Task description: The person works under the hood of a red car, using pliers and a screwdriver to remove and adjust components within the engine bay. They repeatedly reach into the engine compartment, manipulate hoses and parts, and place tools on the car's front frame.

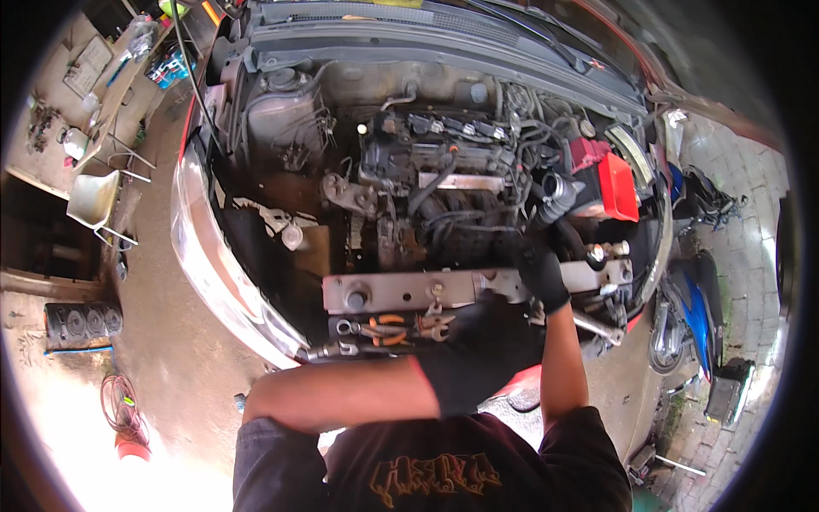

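Observation:
In a car's open engine bay, my right hand [543, 271] in a black glove reaches past the grey metal crossbar [401, 291], below the ribbed grey intake hose [559, 198]. Its fingers merge with the dark engine parts, so any hold is hidden. My left hand [488, 346], also in a black glove, is bent across in front of the crossbar and smeared by motion; its fingers cannot be made out. Beside it, on the front ledge, lie orange-handled pliers [388, 329] and other metal tools. The engine [461, 158] stands behind the bar.
A red cover [618, 188] sits on the battery at the right of the bay. The headlight [213, 256] edges the left side. A white chair [94, 200] and a workbench [119, 81] stand left; a blue-and-black motorcycle [695, 316] is at the right.

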### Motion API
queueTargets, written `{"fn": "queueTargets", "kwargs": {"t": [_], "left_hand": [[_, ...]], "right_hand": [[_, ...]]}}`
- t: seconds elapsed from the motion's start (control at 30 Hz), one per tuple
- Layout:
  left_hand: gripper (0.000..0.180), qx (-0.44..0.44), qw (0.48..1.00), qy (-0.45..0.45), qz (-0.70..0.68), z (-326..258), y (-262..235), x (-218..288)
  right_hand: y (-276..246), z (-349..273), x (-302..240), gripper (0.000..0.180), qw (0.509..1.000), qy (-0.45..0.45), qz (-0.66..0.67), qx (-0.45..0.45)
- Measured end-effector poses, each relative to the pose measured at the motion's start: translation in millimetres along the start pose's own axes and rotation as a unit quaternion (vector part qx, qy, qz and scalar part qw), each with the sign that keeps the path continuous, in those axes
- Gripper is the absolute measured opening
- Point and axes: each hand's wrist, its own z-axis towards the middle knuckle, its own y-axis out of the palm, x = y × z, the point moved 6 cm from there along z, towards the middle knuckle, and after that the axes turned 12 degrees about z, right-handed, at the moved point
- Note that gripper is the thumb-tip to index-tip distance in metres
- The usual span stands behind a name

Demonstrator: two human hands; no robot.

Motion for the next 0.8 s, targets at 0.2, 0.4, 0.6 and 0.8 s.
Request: {"fn": "queueTargets", "kwargs": {"t": [0.2, 0.4, 0.6, 0.8], "left_hand": [[0.028, 0.13, 0.958, 0.229, -0.112, -36, 12, 144], [0.024, 0.119, 0.943, 0.289, -0.117, -56, 43, 185], [0.026, 0.12, 0.945, 0.288, -0.103, -63, 56, 197], [0.032, 0.139, 0.96, 0.241, -0.028, -52, 60, 188]], "right_hand": [[5, -27, -12, 0.038, 1.0, -0.003, 0.012, 0.019], [11, -46, 3, 0.061, 0.995, 0.025, -0.079, 0.05], [18, -54, 10, 0.06, 0.995, 0.075, -0.031, 0.057], [34, -41, -20, 0.063, 0.994, 0.079, -0.078, -0.022]]}}
